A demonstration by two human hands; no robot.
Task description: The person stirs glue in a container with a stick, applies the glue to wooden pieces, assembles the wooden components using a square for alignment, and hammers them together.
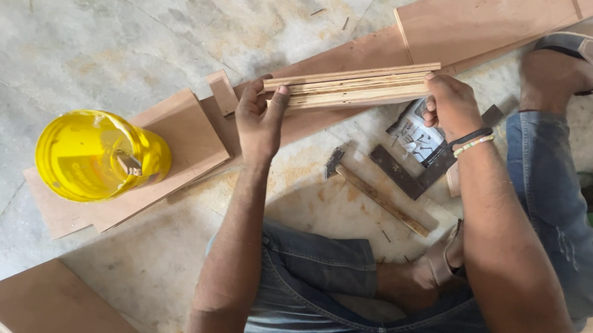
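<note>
Floor: grey stone floor [150, 36], stained and dusty, carries everything here; the person sits on it in blue jeans.
Long board: a brown plywood board [353, 57] lies slanted across the floor, under the held strips and behind both hands.
Flat panels: more brown panels [179, 136] lie at the left, one over the other, with small offcuts near the left hand.
Bucket: a yellow plastic bucket [90, 156] lies on its side on the left panels, well apart from the hands; a small wooden piece sticks out of its mouth, and what else is inside I cannot tell.
Strips: a bundle of thin wooden strips [352, 86] is held level above the long board, between the two hands.
Left hand: the left hand [260, 119] pinches the left end of the strips, thumb on top, fingers behind.
Right hand: the right hand [451, 106] grips the right end, fingers curled around it; the wrist has bracelets.
Square: a dark try square [408, 170] lies on the floor below the right hand, partly over a printed packet [417, 134].
Hammer: a hammer [374, 192] with wooden handle lies on the floor between the arms, near the square.
</note>
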